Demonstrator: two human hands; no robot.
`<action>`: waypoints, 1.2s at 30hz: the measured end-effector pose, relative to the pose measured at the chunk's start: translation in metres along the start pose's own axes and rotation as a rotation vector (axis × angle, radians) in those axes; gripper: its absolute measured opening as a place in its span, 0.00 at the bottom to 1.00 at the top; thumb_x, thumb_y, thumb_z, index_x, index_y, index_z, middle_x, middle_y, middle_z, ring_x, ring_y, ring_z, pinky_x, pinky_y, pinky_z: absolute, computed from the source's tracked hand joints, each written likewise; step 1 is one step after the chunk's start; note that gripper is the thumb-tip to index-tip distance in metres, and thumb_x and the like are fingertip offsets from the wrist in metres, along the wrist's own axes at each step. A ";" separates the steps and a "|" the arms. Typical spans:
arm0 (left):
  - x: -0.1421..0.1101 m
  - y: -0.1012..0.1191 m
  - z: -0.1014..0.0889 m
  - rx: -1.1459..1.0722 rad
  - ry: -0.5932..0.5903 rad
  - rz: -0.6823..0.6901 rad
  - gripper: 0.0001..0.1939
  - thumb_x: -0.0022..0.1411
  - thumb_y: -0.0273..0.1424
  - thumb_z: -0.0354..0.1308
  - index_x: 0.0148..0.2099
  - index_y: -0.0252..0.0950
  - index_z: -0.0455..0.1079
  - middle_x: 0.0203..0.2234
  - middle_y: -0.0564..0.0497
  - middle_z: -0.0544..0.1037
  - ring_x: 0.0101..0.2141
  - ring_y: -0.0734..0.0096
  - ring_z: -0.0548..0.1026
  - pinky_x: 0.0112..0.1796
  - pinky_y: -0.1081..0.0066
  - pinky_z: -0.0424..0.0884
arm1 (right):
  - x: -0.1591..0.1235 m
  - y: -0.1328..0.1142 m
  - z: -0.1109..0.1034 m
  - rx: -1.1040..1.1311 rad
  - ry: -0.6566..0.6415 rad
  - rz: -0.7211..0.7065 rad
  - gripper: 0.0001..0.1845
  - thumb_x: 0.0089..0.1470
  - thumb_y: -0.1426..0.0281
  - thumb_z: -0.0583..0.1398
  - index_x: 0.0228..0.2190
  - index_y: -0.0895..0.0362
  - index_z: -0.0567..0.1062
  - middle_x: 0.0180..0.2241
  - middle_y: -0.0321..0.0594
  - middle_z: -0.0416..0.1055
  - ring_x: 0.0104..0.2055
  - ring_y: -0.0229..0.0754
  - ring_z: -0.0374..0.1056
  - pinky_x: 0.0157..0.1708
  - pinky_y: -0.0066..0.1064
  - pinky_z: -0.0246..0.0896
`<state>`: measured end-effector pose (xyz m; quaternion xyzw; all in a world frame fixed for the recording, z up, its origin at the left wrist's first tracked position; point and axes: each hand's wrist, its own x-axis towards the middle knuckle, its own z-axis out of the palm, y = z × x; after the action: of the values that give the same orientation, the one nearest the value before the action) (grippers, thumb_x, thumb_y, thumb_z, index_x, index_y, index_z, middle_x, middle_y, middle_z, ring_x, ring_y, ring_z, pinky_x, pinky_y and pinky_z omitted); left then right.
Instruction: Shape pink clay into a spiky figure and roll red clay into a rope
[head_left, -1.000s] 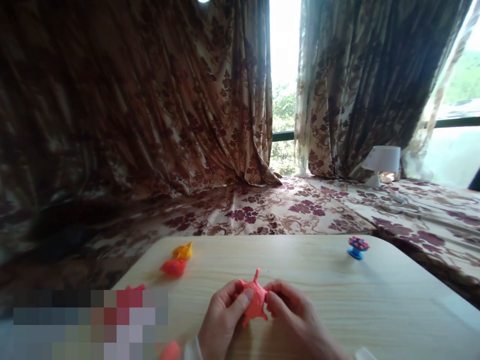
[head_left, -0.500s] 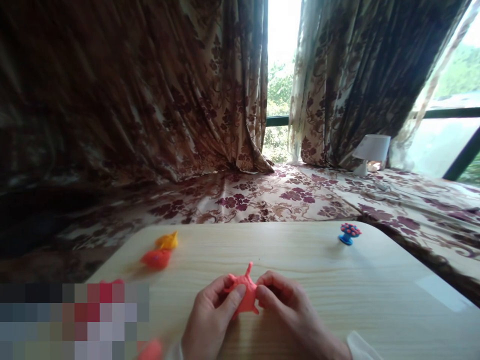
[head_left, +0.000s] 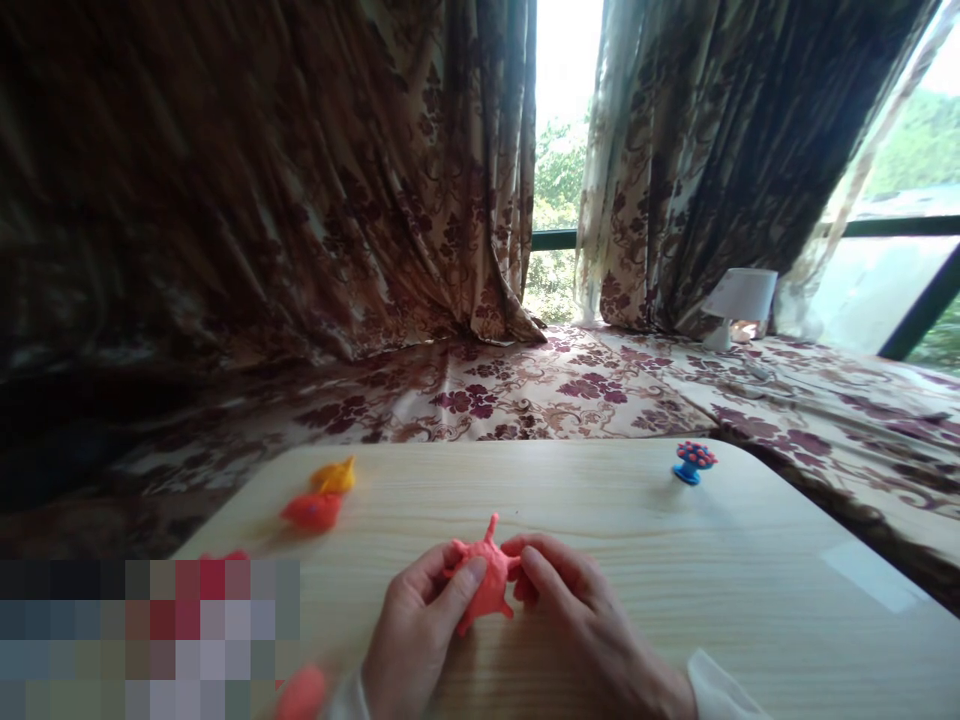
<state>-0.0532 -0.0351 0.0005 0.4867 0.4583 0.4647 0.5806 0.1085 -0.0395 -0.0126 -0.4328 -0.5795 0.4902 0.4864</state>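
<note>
Held above the near middle of the table is a coral-pink modelling-clay figure (head_left: pixel 489 582), roundish with several thin points sticking out. My left hand (head_left: pixel 421 622) grips its left side, thumb pressed on the top face. The fingertips of my right hand (head_left: pixel 574 600) pinch the point on its right side. One point stands up at the top, and others show along the lower edge. The undersides of the figure and some fingers are hidden.
On the pale wooden table (head_left: pixel 420 480), a yellow clay lump (head_left: pixel 334 475) and a red-orange one (head_left: pixel 313 512) lie at the left. A blue clay piece with pink dots (head_left: pixel 694 462) stands at the back right. A pink lump (head_left: pixel 301 692) sits near the front edge. A pixelated patch covers the lower left.
The right fingers have shifted from the figure's edge onto its right-hand point, which now shows more clearly. Both hands and the figure sit slightly further left and up.
</note>
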 end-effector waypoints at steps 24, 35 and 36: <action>0.001 -0.005 0.000 -0.151 -0.044 -0.099 0.14 0.51 0.39 0.63 0.34 0.31 0.76 0.21 0.52 0.73 0.23 0.77 0.66 0.25 0.77 0.62 | 0.001 0.008 0.005 -0.047 0.077 -0.225 0.07 0.51 0.68 0.60 0.24 0.57 0.71 0.24 0.34 0.65 0.26 0.35 0.60 0.26 0.26 0.57; 0.002 -0.009 -0.001 -0.145 0.041 -0.072 0.13 0.51 0.38 0.63 0.35 0.33 0.74 0.21 0.52 0.75 0.25 0.76 0.68 0.26 0.77 0.63 | 0.004 0.016 0.006 -0.021 0.115 -0.146 0.05 0.50 0.69 0.60 0.29 0.57 0.69 0.26 0.34 0.66 0.26 0.35 0.62 0.26 0.26 0.60; 0.002 -0.009 -0.001 -0.148 0.046 -0.074 0.13 0.51 0.38 0.63 0.35 0.33 0.74 0.22 0.52 0.75 0.25 0.76 0.68 0.25 0.78 0.63 | 0.003 0.017 0.006 -0.020 0.115 -0.141 0.05 0.50 0.69 0.60 0.28 0.57 0.69 0.26 0.34 0.66 0.26 0.35 0.62 0.27 0.26 0.60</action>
<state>-0.0532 -0.0335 -0.0086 0.4144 0.4534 0.4868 0.6210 0.1022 -0.0346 -0.0291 -0.4235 -0.5845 0.4233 0.5476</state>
